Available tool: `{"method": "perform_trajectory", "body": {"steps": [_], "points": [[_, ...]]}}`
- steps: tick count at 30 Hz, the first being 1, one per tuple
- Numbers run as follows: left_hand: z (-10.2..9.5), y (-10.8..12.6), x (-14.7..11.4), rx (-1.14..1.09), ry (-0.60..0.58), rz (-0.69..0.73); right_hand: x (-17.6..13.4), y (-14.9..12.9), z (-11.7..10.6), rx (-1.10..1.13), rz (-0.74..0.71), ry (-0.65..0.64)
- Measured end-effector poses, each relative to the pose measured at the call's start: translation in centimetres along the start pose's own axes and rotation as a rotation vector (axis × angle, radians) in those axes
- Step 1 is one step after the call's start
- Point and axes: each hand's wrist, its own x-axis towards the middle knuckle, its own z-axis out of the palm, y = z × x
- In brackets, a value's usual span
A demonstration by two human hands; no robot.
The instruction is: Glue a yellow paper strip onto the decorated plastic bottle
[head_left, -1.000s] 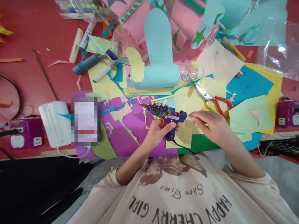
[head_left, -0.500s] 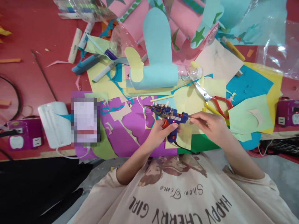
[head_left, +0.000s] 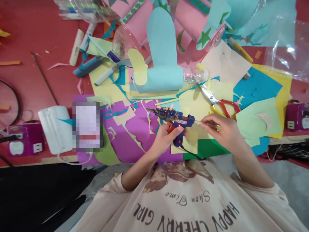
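Observation:
My left hand (head_left: 167,135) is wrapped around the handle of a blue glue gun (head_left: 181,120), its nozzle pointing left and a small red light glowing on its body. Bits of scrap cling to the gun's front. My right hand (head_left: 220,130) pinches a thin translucent glue stick (head_left: 198,122) at the gun's rear end; most of the stick is hidden by the fingers. Beyond the gun lies a plastic bottle (head_left: 193,74) wrapped in light blue paper (head_left: 166,79). Red-handled scissors (head_left: 225,106) rest to the right, behind my right hand.
Purple paper (head_left: 130,141) and coloured scraps spread under my hands. At the left are a white box-shaped device (head_left: 56,129), a blurred-out phone-like object (head_left: 88,125) and a purple power socket (head_left: 25,141). Markers (head_left: 76,47) lie at the back left. A black cord (head_left: 193,153) trails from the gun.
My right hand has moved a little to the right, away from the gun's rear, and more of the glue stick shows between them. The left hand still holds the gun in nearly the same place.

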Motion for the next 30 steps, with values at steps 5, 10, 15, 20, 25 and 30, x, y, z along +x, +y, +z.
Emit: {"method": "perform_trajectory", "body": {"steps": [5, 10, 15, 20, 25, 30], "points": [[-0.1, 0.4, 0.0, 0.006, -0.009, -0.067, -0.1, 0.2, 0.0, 0.002, -0.042, 0.009], [0.1, 0.2, 0.1, -0.032, -0.016, -0.072, 0.2, 0.5, 0.1, -0.049, -0.087, 0.008], [0.6, 0.0, 0.3, -0.100, -0.002, -0.044, -0.5, 0.1, 0.5, -0.229, -0.260, 0.266], [0.9, 0.3, 0.5, -0.221, -0.017, -0.061, -1.8, -0.4, 1.3, 0.049, -0.169, -0.015], [1.5, 0.3, 0.7, -0.169, -0.023, -0.037, -1.7, 0.4, 3.8, 0.505, 0.180, -0.248], [2.4, 1.2, 0.7, 0.097, -0.143, 0.032, -1.6, 0.8, 6.1, 0.963, 0.536, -0.173]]}}
